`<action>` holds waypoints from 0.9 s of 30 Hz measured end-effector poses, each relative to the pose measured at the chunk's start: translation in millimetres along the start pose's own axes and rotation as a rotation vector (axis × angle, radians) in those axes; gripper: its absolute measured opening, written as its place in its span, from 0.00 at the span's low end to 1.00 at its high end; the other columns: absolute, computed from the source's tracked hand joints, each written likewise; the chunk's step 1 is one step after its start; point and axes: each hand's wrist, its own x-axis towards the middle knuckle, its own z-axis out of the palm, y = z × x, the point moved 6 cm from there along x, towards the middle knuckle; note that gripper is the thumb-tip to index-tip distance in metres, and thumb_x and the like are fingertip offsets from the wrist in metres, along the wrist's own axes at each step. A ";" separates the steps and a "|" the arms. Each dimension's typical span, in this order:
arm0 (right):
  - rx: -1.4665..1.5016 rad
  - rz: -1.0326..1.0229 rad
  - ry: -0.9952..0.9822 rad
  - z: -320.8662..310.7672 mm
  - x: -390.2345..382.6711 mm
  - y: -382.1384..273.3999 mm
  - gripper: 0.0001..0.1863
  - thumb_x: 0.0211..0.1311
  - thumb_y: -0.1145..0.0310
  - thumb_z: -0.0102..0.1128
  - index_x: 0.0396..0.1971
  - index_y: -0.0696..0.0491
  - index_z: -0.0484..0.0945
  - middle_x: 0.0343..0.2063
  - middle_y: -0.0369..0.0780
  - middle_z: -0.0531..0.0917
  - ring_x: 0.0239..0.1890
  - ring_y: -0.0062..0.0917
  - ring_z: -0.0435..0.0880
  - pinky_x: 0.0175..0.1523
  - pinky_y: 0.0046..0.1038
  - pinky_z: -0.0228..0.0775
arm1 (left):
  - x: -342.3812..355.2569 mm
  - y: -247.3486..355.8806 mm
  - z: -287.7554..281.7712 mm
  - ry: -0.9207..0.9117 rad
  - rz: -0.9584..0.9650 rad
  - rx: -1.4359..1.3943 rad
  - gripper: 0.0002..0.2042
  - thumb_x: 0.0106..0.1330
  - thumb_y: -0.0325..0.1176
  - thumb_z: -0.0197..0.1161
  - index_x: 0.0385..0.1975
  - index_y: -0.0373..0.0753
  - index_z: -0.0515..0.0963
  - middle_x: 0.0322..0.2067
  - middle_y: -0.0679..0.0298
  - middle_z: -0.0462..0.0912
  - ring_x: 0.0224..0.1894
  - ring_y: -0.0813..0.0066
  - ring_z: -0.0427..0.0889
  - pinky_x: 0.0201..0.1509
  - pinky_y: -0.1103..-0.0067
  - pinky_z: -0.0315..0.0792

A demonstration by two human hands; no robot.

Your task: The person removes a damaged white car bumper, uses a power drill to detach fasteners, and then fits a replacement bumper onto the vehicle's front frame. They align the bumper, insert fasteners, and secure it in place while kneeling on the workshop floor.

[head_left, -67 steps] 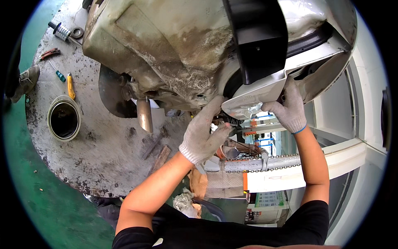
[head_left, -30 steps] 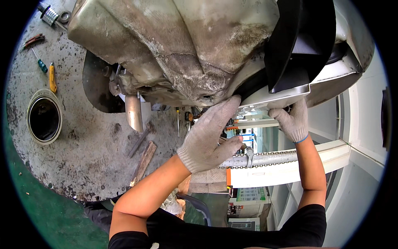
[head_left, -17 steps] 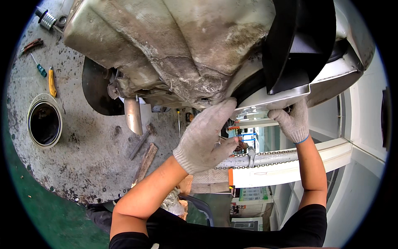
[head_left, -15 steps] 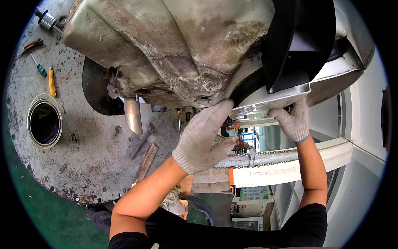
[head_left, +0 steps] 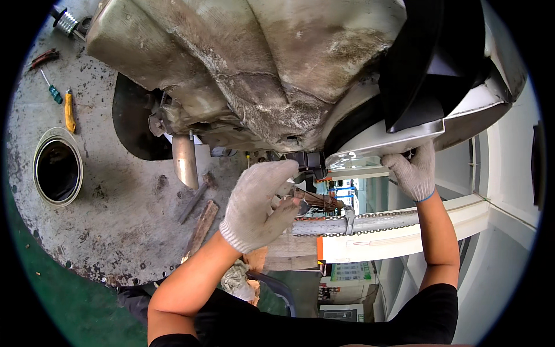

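From L tip of pale metal panel, at lower R edge of car body, just drew back L hand, empty & half open, so down to one-hand contact. Looks smooth, shiny, stepped at R corner, w/ black curved sheet just above. Reaching up behind panel's rim w/ R hand, part-curled, thumb apart; can't tell if gripping.

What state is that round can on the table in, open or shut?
Open: the dark inside of the round can shows within its pale rim. How full it is, I cannot tell.
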 end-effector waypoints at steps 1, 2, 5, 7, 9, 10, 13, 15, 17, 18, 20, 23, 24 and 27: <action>-0.011 -0.028 0.006 -0.8 0.2 -1.8 0.30 0.39 0.72 0.73 0.48 0.59 0.75 0.39 0.40 0.82 0.41 0.26 0.81 0.47 0.28 0.76 | -1.7 -3.1 -1.9 -0.014 -0.014 -0.003 0.27 0.57 0.23 0.69 0.60 0.32 0.74 0.53 0.49 0.81 0.53 0.47 0.80 0.59 0.63 0.73; -0.052 -0.056 -0.001 -0.4 1.0 -3.8 0.28 0.39 0.72 0.73 0.46 0.58 0.76 0.36 0.38 0.83 0.37 0.23 0.81 0.44 0.27 0.76 | -3.7 -6.8 -4.5 -0.017 -0.028 -0.004 0.27 0.57 0.23 0.69 0.59 0.32 0.75 0.52 0.49 0.81 0.52 0.47 0.80 0.59 0.63 0.73; -0.053 0.175 -0.079 3.6 -0.3 9.1 0.24 0.39 0.74 0.73 0.42 0.58 0.78 0.32 0.37 0.83 0.33 0.21 0.81 0.40 0.25 0.75 | -14.7 -19.6 -11.5 -0.029 -0.089 -0.039 0.25 0.58 0.24 0.68 0.58 0.31 0.75 0.49 0.48 0.82 0.50 0.47 0.81 0.56 0.63 0.73; 0.036 0.146 -0.073 4.6 -1.1 8.0 0.16 0.42 0.76 0.71 0.35 0.58 0.80 0.28 0.35 0.83 0.31 0.19 0.81 0.37 0.23 0.74 | -26.8 -30.7 -15.9 -0.031 -0.144 -0.074 0.24 0.58 0.24 0.68 0.57 0.31 0.76 0.48 0.49 0.82 0.48 0.47 0.81 0.56 0.63 0.73; 0.139 0.056 0.069 -2.2 -3.2 5.6 0.13 0.45 0.76 0.73 0.33 0.57 0.80 0.27 0.35 0.83 0.32 0.19 0.82 0.37 0.23 0.73 | -41.3 -43.1 -17.8 -0.026 -0.195 -0.071 0.23 0.58 0.25 0.67 0.56 0.32 0.77 0.47 0.49 0.82 0.49 0.48 0.81 0.55 0.64 0.74; 0.081 0.033 -0.019 1.3 -1.8 6.4 0.15 0.51 0.70 0.77 0.35 0.56 0.80 0.30 0.35 0.84 0.32 0.20 0.82 0.38 0.24 0.75 | -48.5 -50.6 -18.5 -0.015 -0.213 -0.074 0.23 0.58 0.25 0.67 0.56 0.32 0.77 0.47 0.49 0.82 0.49 0.48 0.81 0.55 0.64 0.74; 0.013 0.109 -0.093 2.3 -5.3 21.1 0.21 0.55 0.63 0.80 0.41 0.57 0.79 0.33 0.36 0.84 0.34 0.21 0.82 0.40 0.24 0.76 | -71.7 -73.7 -15.2 0.025 -0.263 -0.098 0.22 0.58 0.24 0.66 0.55 0.32 0.77 0.45 0.49 0.83 0.48 0.49 0.82 0.55 0.66 0.74; -0.092 -0.018 0.027 -7.8 -8.8 22.1 0.24 0.57 0.58 0.79 0.45 0.57 0.80 0.37 0.37 0.84 0.39 0.23 0.82 0.46 0.27 0.76 | -88.6 -87.5 -12.6 0.055 -0.302 -0.112 0.22 0.59 0.24 0.65 0.55 0.32 0.77 0.45 0.49 0.83 0.48 0.50 0.83 0.55 0.66 0.75; -0.241 -0.152 0.085 -14.0 -13.6 23.0 0.25 0.58 0.57 0.79 0.46 0.57 0.80 0.39 0.37 0.84 0.42 0.24 0.82 0.49 0.28 0.76 | -106.2 -103.1 -10.4 0.098 -0.384 -0.157 0.23 0.54 0.21 0.69 0.52 0.35 0.78 0.45 0.52 0.84 0.47 0.48 0.82 0.54 0.64 0.75; -0.186 -0.145 0.001 -11.8 -15.7 28.1 0.26 0.59 0.54 0.79 0.47 0.56 0.80 0.42 0.37 0.84 0.45 0.24 0.81 0.53 0.30 0.75 | -114.8 -110.8 -10.4 0.107 -0.420 -0.164 0.22 0.54 0.21 0.69 0.52 0.35 0.78 0.44 0.52 0.84 0.47 0.48 0.82 0.54 0.64 0.75; -0.212 -0.139 0.052 -18.1 -18.9 36.8 0.26 0.60 0.52 0.77 0.47 0.56 0.79 0.42 0.37 0.83 0.46 0.25 0.81 0.53 0.30 0.75 | -131.5 -122.7 -12.1 0.126 -0.452 -0.161 0.20 0.59 0.22 0.67 0.53 0.35 0.77 0.44 0.52 0.83 0.48 0.52 0.83 0.56 0.66 0.75; -0.367 -0.206 0.108 -25.5 -21.8 42.3 0.27 0.62 0.51 0.75 0.47 0.57 0.78 0.43 0.38 0.82 0.46 0.26 0.80 0.53 0.31 0.74 | -163.1 -144.5 -14.3 0.159 -0.632 -0.234 0.17 0.63 0.22 0.63 0.53 0.34 0.77 0.44 0.54 0.83 0.50 0.56 0.83 0.58 0.68 0.75; -0.439 -0.242 0.125 -27.6 -22.0 42.4 0.27 0.62 0.50 0.74 0.48 0.57 0.78 0.43 0.39 0.82 0.46 0.27 0.80 0.54 0.31 0.74 | -172.1 -152.8 -14.3 0.136 -0.658 -0.280 0.18 0.64 0.19 0.60 0.54 0.33 0.77 0.46 0.55 0.82 0.51 0.62 0.82 0.59 0.70 0.74; -0.577 -0.304 0.162 -30.7 -22.8 42.9 0.27 0.63 0.50 0.73 0.48 0.57 0.77 0.43 0.40 0.82 0.46 0.28 0.80 0.54 0.32 0.73 | -199.4 -174.5 -22.2 0.261 -0.728 -0.374 0.19 0.64 0.17 0.57 0.55 0.32 0.76 0.48 0.55 0.81 0.50 0.65 0.81 0.59 0.71 0.74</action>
